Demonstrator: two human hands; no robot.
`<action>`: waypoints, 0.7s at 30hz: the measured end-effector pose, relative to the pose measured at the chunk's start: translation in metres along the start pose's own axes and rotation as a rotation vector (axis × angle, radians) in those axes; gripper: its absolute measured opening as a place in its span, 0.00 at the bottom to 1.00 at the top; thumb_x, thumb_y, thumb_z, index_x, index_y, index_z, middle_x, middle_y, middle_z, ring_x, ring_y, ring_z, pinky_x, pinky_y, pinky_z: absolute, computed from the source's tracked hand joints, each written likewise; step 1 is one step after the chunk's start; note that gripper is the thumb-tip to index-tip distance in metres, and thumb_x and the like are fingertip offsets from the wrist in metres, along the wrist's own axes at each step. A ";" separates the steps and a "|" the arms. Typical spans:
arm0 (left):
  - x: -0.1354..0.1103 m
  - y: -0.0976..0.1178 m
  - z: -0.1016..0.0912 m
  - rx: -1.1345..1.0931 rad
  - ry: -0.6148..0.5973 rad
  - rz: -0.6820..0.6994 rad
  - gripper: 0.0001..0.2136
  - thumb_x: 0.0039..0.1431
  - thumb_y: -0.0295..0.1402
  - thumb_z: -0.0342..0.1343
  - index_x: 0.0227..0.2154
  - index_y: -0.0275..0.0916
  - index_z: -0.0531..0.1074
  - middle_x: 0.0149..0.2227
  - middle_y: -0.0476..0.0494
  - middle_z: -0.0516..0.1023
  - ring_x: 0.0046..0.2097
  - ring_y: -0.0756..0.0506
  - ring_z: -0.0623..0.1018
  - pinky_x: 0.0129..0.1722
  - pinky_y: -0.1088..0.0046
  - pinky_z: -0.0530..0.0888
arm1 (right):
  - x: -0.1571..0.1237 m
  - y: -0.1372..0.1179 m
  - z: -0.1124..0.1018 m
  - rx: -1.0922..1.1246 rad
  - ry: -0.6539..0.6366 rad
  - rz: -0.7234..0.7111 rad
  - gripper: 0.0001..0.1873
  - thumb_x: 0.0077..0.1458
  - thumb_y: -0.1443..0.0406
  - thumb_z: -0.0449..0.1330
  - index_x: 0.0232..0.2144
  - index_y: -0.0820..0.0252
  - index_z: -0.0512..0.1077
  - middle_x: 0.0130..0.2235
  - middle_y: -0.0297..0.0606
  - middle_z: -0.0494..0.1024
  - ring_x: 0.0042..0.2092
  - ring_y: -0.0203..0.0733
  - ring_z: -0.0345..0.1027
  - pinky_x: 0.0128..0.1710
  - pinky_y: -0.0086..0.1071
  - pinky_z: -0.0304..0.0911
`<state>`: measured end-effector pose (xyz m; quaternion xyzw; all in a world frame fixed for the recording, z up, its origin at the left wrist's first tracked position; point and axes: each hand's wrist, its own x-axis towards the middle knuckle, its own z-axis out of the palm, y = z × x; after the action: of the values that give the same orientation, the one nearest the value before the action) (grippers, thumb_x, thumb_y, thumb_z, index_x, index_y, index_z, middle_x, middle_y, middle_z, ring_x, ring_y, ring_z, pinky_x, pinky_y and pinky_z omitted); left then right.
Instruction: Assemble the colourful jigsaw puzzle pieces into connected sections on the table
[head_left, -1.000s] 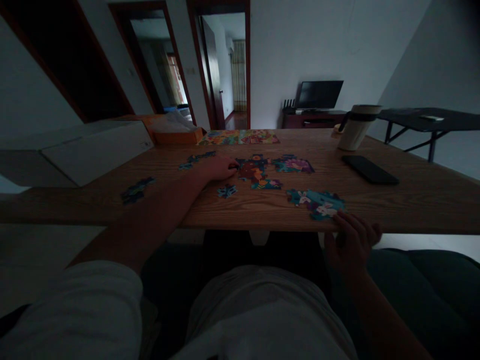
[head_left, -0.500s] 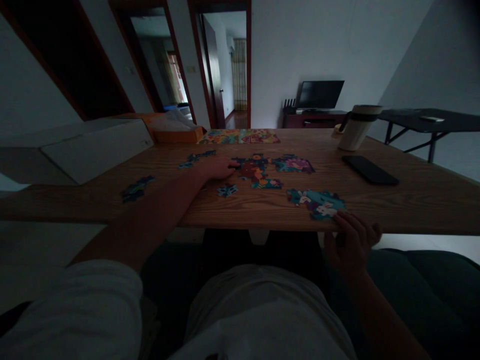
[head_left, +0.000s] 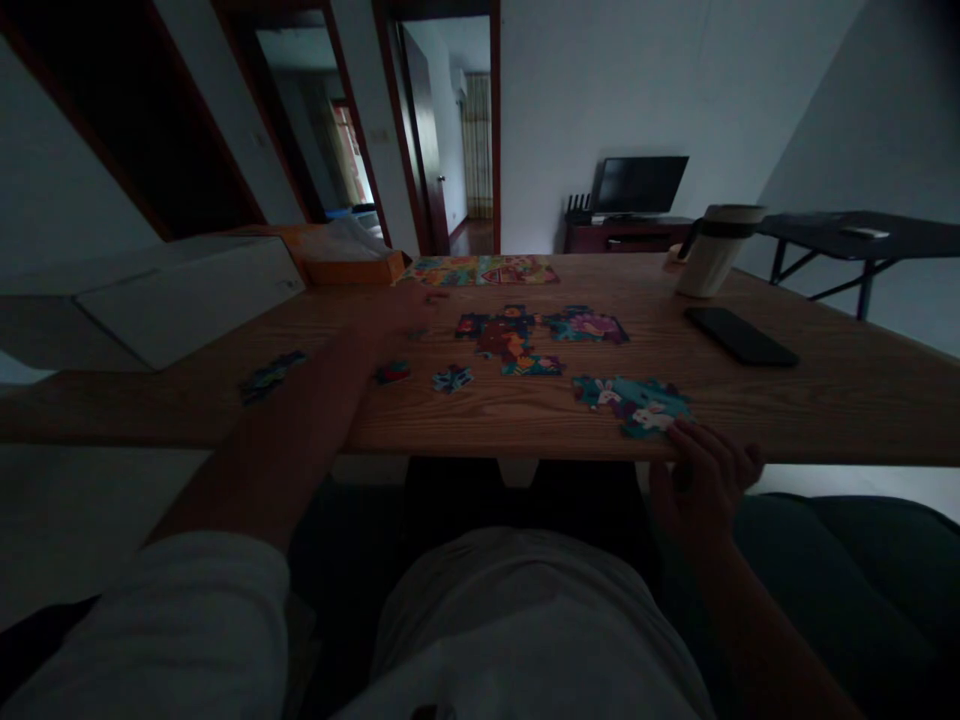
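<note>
1. Plainly, the left hand (head_left: 401, 315) is stretched out low over the wooden surface (head_left: 825, 400), blurred in the dim light. Its fingers (head_left: 424, 298) seem slightly parted, but I cannot tell whether they pinch a small piece.
2. Just below those fingers lies a small red jigsaw piece (head_left: 392, 372). To their lower right sits a loose blue piece (head_left: 452, 378), and well to their left a dark loose cluster (head_left: 270, 378).
3. Just right of them is a joined central section (head_left: 499, 340), with a purple section (head_left: 586, 325) beside it. Beyond them lies a colourful picture sheet (head_left: 480, 270).
4. The right hand (head_left: 705, 475) rests at the surface's near edge, its fingers loosely curled and holding nothing that shows. A teal rabbit section (head_left: 634, 405) lies just beside them; a black phone (head_left: 739, 337) and a pale mug (head_left: 712, 250) stand farther off.
5. This looks like the piece-joining stage; the next move seems to call for matching a loose piece to a section's edge.
</note>
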<state>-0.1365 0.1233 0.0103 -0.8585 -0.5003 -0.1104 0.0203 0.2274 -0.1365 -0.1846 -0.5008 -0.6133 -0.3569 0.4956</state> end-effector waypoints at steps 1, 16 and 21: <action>-0.004 -0.003 -0.008 -0.022 0.037 -0.026 0.21 0.70 0.33 0.48 0.62 0.34 0.71 0.61 0.37 0.72 0.57 0.41 0.74 0.60 0.62 0.68 | 0.000 -0.001 0.000 0.003 -0.004 0.003 0.20 0.59 0.63 0.62 0.53 0.61 0.72 0.50 0.48 0.79 0.54 0.57 0.71 0.63 0.58 0.50; -0.093 -0.078 -0.049 -0.196 0.094 -0.276 0.16 0.68 0.39 0.52 0.51 0.36 0.76 0.54 0.44 0.78 0.53 0.43 0.75 0.58 0.67 0.66 | -0.002 0.005 -0.001 -0.012 -0.008 -0.038 0.22 0.58 0.64 0.64 0.54 0.61 0.72 0.50 0.48 0.79 0.54 0.56 0.71 0.63 0.57 0.50; -0.098 -0.078 -0.039 -0.178 0.124 -0.269 0.15 0.68 0.42 0.53 0.47 0.39 0.77 0.50 0.47 0.80 0.50 0.44 0.75 0.55 0.68 0.68 | -0.001 0.002 -0.003 0.001 -0.020 -0.016 0.22 0.58 0.64 0.63 0.55 0.60 0.71 0.50 0.48 0.78 0.54 0.57 0.71 0.62 0.59 0.51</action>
<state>-0.2568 0.0729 0.0219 -0.7739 -0.5966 -0.2087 -0.0401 0.2303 -0.1387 -0.1851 -0.4992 -0.6225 -0.3555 0.4867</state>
